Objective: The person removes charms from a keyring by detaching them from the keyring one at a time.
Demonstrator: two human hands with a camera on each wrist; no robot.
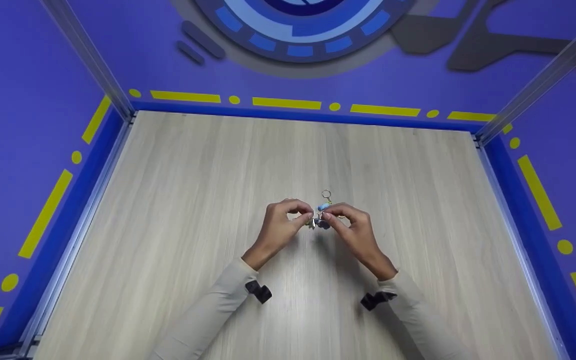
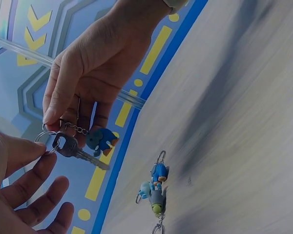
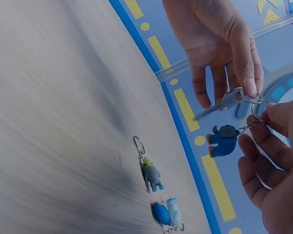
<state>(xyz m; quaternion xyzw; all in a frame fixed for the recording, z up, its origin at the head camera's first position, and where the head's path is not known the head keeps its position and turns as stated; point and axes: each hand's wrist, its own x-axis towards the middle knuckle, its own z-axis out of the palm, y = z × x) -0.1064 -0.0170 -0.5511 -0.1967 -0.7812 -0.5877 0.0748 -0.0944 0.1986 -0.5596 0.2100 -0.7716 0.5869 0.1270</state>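
Observation:
My left hand (image 1: 279,226) pinches a metal split ring (image 2: 52,141) between thumb and finger, and a silver key (image 3: 230,99) hangs from it. Facing it, my right hand (image 1: 357,232) pinches the ring end of a small chain (image 3: 249,125). From that chain dangles a figure keychain (image 3: 223,142) with a blue body, grey head and orange feet. The fingertips of both hands are close together where the rings meet, above the table. Whether the two rings are linked cannot be told, as fingers cover part of them.
Beyond the hands, three more figure keychains lie together on the wooden table (image 1: 193,200): a grey one with a yellow-green head (image 3: 150,173), a blue one (image 2: 159,173) and a light-blue one (image 2: 145,189). Blue-purple panels (image 1: 288,90) with yellow marks enclose the table's back and sides.

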